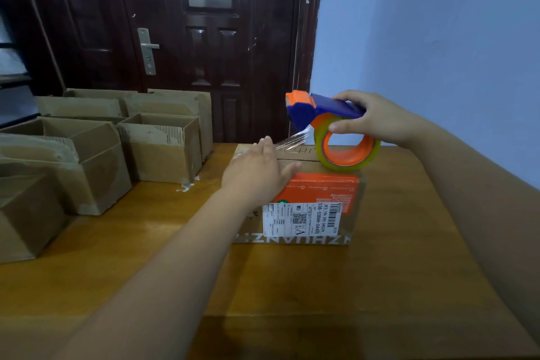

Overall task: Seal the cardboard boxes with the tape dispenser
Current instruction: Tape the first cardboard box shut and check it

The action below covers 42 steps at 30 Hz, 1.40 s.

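A closed cardboard box [344, 228] with an orange panel and a white shipping label stands on the wooden table [292, 286]. My right hand [371, 118] grips a blue and orange tape dispenser [321, 112], which carries a roll of clear tape, lifted just above the box's far top edge. A strip of clear tape [289, 140] stretches from the dispenser's mouth down to the box top. My left hand [257, 169] lies flat on the box top with straight fingers, pressing the tape's end down.
Several open, worn cardboard boxes [157, 146] crowd the table's left side. A dark wooden door [204, 38] stands behind the table. A pale blue wall [438, 38] runs along the right.
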Each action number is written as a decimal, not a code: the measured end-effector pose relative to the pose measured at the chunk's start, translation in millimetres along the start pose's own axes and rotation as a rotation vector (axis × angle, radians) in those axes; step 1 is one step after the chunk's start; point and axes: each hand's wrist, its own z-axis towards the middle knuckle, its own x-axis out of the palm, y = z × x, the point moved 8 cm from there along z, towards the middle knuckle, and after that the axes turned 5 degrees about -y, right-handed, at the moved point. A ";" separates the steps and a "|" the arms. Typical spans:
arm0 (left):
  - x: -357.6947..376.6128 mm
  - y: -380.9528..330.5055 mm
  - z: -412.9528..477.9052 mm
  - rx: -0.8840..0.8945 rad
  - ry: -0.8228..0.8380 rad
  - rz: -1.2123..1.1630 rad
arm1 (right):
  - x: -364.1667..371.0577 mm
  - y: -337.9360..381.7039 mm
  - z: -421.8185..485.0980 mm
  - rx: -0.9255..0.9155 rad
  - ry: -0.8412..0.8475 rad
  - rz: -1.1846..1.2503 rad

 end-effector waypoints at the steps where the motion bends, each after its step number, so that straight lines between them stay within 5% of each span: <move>1: 1.2 0.2 -1.2 0.009 -0.008 0.016 | -1.4 -3.7 -1.0 0.003 -0.018 0.036; 7: 2.8 6.1 -1.8 -0.001 -0.056 0.056 | 2.5 -16.9 -8.9 -0.018 -0.142 0.250; 21: 7.2 4.7 0.1 -0.017 0.043 0.110 | -7.0 -7.8 0.8 -0.054 -0.013 0.090; 27: 8.0 5.0 1.1 -0.011 0.035 0.110 | -9.3 -45.0 -15.6 0.026 -0.231 0.412; 31: 6.3 4.2 1.4 -0.005 0.053 0.118 | -8.3 -55.9 -18.0 0.057 -0.229 0.584; 42: 6.1 3.7 1.0 0.003 0.073 0.133 | -28.0 -51.9 -7.7 0.045 -0.110 0.331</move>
